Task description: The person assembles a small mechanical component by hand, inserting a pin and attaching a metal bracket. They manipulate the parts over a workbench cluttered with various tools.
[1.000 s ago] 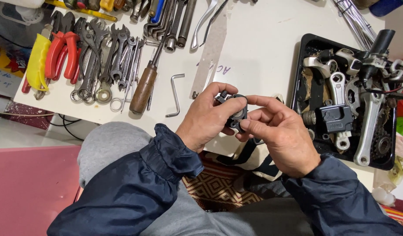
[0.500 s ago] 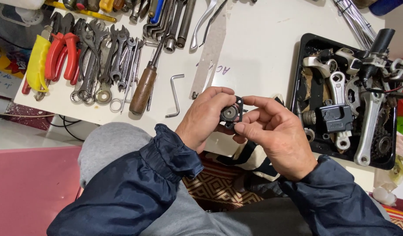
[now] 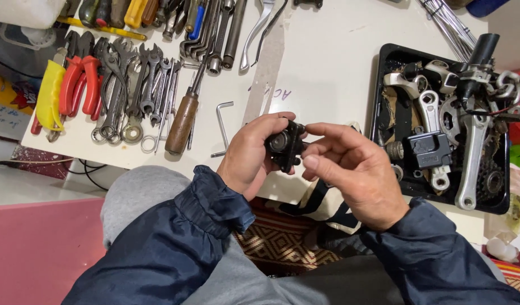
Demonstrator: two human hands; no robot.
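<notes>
A small black metal part with a round centre sits between both hands, just above the white table's near edge. My left hand grips it from the left, fingers curled over its top. On the other side, my right hand pinches its edge with thumb and forefinger. Both arms wear dark blue jacket sleeves. The part's back is hidden by my fingers.
A bent hex key and a wooden-handled screwdriver lie left of the hands. Wrenches and red-handled pliers fill the table's left. A black tray of bicycle parts, with a silver crank arm, stands at the right.
The black part has been turned in my fingers, so its round face now points at the camera. Both hands have stayed at the same spot over the table edge.
</notes>
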